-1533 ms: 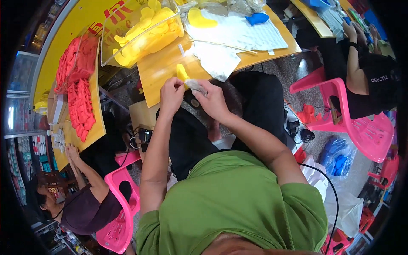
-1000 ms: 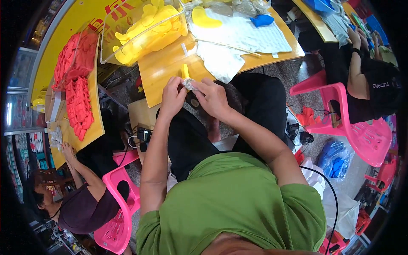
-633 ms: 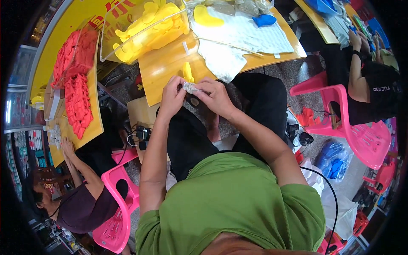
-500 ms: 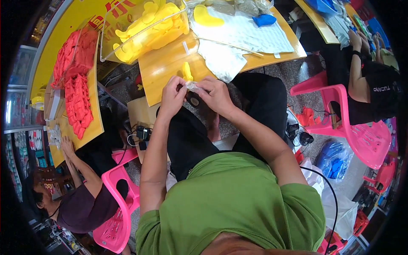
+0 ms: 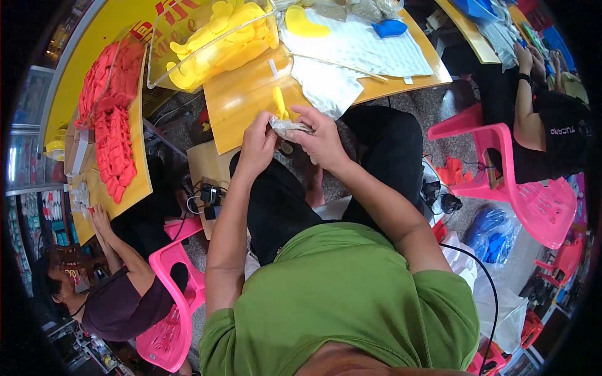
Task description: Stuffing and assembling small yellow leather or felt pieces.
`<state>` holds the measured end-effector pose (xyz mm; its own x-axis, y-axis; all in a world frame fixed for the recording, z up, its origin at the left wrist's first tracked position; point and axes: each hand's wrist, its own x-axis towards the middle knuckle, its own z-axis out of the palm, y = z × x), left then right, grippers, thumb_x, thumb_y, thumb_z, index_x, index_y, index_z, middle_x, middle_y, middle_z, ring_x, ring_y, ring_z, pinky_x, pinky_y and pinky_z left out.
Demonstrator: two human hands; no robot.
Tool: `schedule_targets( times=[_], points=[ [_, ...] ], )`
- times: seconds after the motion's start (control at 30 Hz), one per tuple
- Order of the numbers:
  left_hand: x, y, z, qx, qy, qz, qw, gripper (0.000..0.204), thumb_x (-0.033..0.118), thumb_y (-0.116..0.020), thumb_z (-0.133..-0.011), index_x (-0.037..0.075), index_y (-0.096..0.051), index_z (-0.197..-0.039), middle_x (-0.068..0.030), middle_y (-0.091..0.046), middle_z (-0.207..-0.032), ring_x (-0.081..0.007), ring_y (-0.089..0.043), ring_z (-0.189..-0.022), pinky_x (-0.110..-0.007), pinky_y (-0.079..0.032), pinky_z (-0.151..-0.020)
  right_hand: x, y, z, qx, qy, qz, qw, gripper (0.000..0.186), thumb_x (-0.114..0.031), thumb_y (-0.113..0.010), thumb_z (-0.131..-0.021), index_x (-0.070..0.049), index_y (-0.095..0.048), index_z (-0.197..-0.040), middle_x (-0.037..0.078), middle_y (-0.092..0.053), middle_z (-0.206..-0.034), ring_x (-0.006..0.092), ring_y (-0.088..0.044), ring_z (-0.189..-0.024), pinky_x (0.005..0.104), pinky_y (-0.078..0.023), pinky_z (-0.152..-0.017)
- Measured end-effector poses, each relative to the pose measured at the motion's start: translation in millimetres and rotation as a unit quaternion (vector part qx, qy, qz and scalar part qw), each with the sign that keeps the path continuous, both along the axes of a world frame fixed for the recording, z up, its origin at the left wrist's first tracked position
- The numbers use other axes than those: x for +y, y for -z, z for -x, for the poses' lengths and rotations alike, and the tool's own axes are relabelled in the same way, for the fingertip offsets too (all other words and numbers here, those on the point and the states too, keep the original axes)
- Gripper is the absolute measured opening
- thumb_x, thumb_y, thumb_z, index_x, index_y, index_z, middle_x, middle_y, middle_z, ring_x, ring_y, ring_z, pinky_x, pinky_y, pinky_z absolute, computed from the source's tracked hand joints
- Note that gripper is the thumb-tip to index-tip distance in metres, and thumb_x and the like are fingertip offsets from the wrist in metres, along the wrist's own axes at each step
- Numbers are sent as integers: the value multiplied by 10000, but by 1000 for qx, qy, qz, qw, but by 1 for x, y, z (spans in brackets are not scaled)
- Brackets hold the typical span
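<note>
Left hand: the left hand [image 5: 258, 141] appears to pinch one end of a crumpled translucent film [image 5: 290, 127] between thumb and fingertips.
Right hand: the right hand [image 5: 322, 139] meets the film's other end; its index finger stands raised and apart from the thumb. How firmly it grips, I cannot tell.
Yellow piece: a slim yellow piece [image 5: 279, 103] points away from the person, just beyond the hands, its near end meeting the film. Whether it is inside the film or merely against it is hidden by the folds.
Working spot: both hands are over the lap, near the close edge of the wooden tabletop [image 5: 235, 113].
Film handling: such thin stuff probably creases and clings, so a light fingertip pinch at one edge should serve better than a fistful.
Steadying: the left pinch is best kept firm and low, close to the yellow piece, leaving the right fingers free to smooth or part the folds.
Likely trouble: tugging from both ends at once could tear the film or tip the yellow piece out of line.
Around the spot: yellow pieces [image 5: 229, 47] fill a clear bin [image 5: 162, 62] beyond; on a white cloth [image 5: 382, 55] lie a curved yellow shape [image 5: 307, 22], a blue fish-like shape [image 5: 389, 29] and a thin stick [image 5: 342, 66].
</note>
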<state>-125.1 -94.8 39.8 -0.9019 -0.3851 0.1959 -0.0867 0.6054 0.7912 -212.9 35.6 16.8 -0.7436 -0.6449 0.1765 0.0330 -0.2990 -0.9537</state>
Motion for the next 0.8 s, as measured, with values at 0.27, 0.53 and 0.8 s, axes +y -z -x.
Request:
schedule_targets(
  times=[0.27, 0.53, 0.8],
  points=[
    [6, 1, -4, 17, 13, -150, 988, 66, -37, -497, -858, 14, -477, -894, -47, -539, -714, -108, -536, -588, -239, -443, -536, 8, -8, 0, -61, -53, -55, 995, 188, -70, -662, -805, -11, -652, -983, -45, -534, -609, 14, -418, -472, 166, -314, -420],
    [26, 3, -2, 70, -92, -23, 993, 61, 13, -529, -843, 2, -476, -871, -103, -494, -750, -196, -536, -639, -300, -443, -595, 8, -9, -8, -184, 43, -60, 980, 170, -93, -673, -798, -5, -653, -942, -39, -544, -622, 14, -412, -451, 165, -315, -407],
    [24, -3, 1, 84, -89, 46, 991, 45, 6, -524, -845, -9, -489, -869, -83, -484, -796, -155, -503, -648, -264, -424, -575, 21, -15, -2, -250, -30, -36, 967, 254, -90, -671, -805, 21, -595, -1020, 14, -589, -718, 45, -455, -487, 194, -360, -423]
  ],
)
